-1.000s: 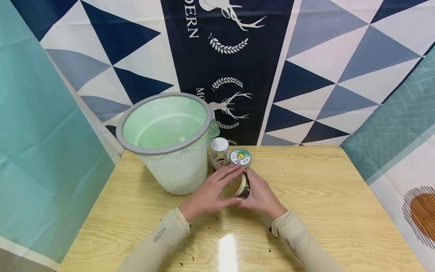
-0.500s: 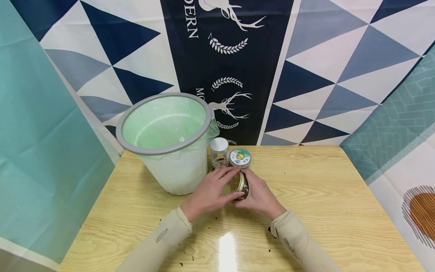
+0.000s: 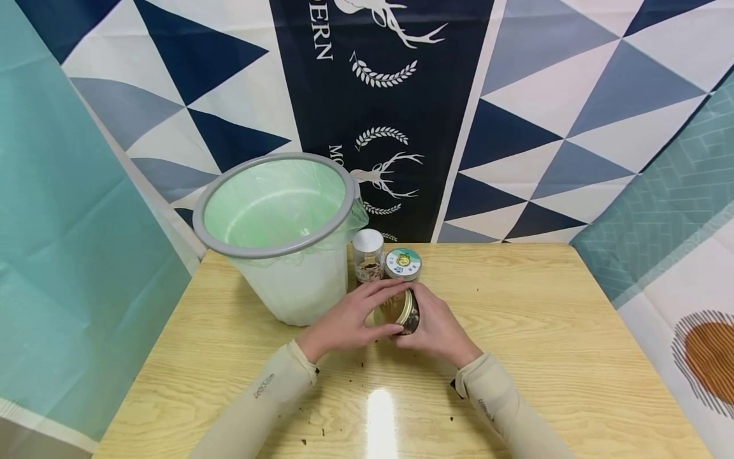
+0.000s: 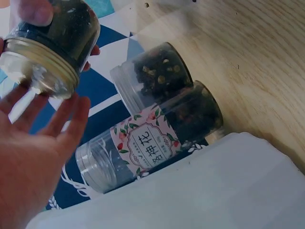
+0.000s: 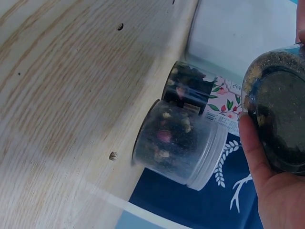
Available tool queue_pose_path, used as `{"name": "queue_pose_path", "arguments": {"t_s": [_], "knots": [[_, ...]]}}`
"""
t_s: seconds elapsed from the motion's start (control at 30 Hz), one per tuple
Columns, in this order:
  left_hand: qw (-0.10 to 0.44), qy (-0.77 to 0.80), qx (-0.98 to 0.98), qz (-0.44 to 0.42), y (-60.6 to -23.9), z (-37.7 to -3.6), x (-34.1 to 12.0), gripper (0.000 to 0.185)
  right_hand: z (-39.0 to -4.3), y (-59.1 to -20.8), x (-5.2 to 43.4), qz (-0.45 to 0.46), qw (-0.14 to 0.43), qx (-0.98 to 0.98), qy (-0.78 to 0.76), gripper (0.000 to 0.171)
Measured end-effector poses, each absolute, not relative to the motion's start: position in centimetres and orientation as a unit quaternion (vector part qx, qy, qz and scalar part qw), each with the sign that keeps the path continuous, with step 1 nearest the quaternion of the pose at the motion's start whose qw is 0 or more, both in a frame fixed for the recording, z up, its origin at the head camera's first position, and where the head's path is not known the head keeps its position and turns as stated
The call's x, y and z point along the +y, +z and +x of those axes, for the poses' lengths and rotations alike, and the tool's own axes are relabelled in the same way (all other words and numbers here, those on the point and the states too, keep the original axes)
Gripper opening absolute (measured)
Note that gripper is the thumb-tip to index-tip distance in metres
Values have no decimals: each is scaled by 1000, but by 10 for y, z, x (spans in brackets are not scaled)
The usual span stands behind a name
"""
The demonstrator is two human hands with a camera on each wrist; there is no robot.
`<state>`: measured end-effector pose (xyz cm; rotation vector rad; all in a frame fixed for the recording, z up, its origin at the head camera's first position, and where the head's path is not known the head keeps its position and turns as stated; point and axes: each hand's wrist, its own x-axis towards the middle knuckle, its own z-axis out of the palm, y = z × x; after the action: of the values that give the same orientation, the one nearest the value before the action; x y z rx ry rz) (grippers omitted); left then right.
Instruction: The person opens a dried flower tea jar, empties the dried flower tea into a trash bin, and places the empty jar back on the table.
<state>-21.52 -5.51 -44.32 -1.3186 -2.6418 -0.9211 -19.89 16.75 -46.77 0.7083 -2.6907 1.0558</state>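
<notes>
A glass jar (image 3: 410, 317) with a gold-rimmed screw lid (image 4: 45, 57) is tilted on its side between both hands, its dark contents showing through the wall. My left hand (image 3: 351, 320) spans the lid, thumb on the near side and fingertips curved along the rim. The right hand (image 3: 436, 328) grips the jar's body, and its base faces the right wrist camera. Just behind the hands stand a tall jar (image 3: 368, 255) with a white lid and pink floral label, and a short clear jar (image 5: 178, 143) of dried flowers with a green-and-white lid top.
A white bucket (image 3: 298, 293) with a grey rim and a green liner stands to the left of the jars. Small dark crumbs (image 3: 304, 441) lie scattered on the wooden table (image 3: 533, 319). A patterned cloth (image 3: 390, 115) hangs behind the table.
Both hands stay at the same spot on the jar. The left hand has shifted its hold about the lid, moving nearer the right hand and then slightly back left.
</notes>
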Motion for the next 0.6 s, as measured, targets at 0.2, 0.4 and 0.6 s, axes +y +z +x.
{"name": "queue_pose_path", "arguments": {"t_s": [0.2, 0.4, 0.6], "knots": [[79, -281, -864, -411, -441, -217, -52, 81, -203, -467, 167, 239, 89, -903, 347, 104], [44, -299, -840, -451, -442, -217, -58, 79, -201, -467, 168, 247, 85, -899, 352, 98], [43, -309, -842, -441, -442, -216, -55, 72, -199, -467, 168, 244, 83, -899, 353, 96]]}}
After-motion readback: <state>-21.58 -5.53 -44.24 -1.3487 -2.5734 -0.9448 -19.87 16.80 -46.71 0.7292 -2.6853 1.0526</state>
